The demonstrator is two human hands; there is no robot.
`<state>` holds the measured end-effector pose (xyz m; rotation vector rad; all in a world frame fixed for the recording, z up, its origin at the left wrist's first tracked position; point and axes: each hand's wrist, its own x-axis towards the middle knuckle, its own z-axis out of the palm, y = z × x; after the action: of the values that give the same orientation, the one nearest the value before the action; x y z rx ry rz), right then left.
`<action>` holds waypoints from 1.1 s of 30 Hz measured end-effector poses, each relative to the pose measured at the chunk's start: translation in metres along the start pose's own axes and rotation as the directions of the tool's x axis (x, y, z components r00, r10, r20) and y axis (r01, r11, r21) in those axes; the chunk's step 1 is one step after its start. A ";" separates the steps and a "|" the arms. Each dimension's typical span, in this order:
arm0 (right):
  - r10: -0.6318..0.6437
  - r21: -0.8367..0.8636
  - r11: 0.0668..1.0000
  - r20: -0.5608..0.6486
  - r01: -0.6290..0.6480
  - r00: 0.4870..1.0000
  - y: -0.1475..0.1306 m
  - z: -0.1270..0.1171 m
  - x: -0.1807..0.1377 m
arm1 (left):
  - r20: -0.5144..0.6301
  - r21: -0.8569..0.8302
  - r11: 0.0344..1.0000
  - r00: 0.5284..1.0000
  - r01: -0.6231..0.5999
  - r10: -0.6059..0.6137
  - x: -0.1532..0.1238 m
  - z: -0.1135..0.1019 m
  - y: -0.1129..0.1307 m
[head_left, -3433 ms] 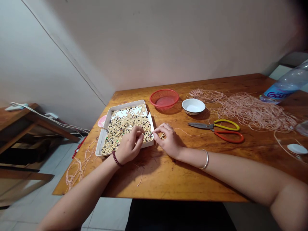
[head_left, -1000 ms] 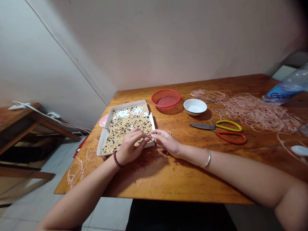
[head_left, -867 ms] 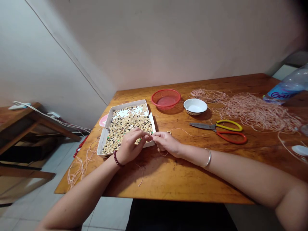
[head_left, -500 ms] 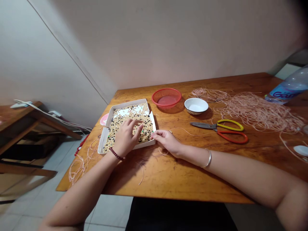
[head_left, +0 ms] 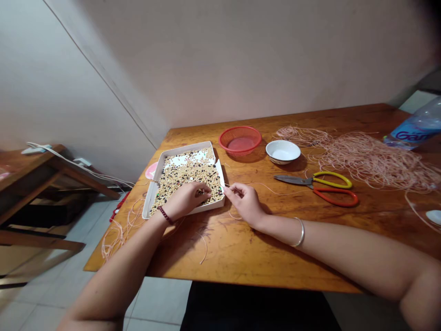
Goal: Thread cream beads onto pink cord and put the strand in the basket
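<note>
A shallow white box (head_left: 147, 202) holds a layer of small beads (head_left: 186, 177), mostly cream with black ones mixed in and a few green. My left hand (head_left: 188, 198) is over the near right part of this box, its fingers curled down at the beads and close to the thumb. What they pinch, if anything, is too small to make out. Just outside the box's right corner, my right hand (head_left: 244, 202) pinches a thin pink cord (head_left: 272, 189) between thumb and forefinger. The cord trails off rightward across the table.
Behind stand a red plastic basket (head_left: 240, 140) and a white bowl (head_left: 283, 151). Scissors (head_left: 312, 180) with yellow and orange handles lie to the right. Farther right are a heap of pink cord (head_left: 372, 158) and a plastic bottle (head_left: 413, 131). More cord (head_left: 115, 239) hangs near the left edge.
My left hand has lowered and moved slightly right, its raised, spread fingers now curled down at the beads. My right hand keeps its pinch near the box corner, tilted a little differently.
</note>
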<state>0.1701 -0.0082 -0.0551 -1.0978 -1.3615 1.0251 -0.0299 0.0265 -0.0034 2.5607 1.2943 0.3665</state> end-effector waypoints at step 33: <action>0.047 -0.194 0.981 0.100 -0.027 0.994 -0.001 -0.001 0.004 | -0.214 -0.246 0.968 0.977 -0.045 -0.009 0.002 0.005 0.016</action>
<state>0.1710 -0.0046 -0.0528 -1.2304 -1.5552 1.0049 -0.0149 0.0185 -0.0024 2.3714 1.2046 0.7760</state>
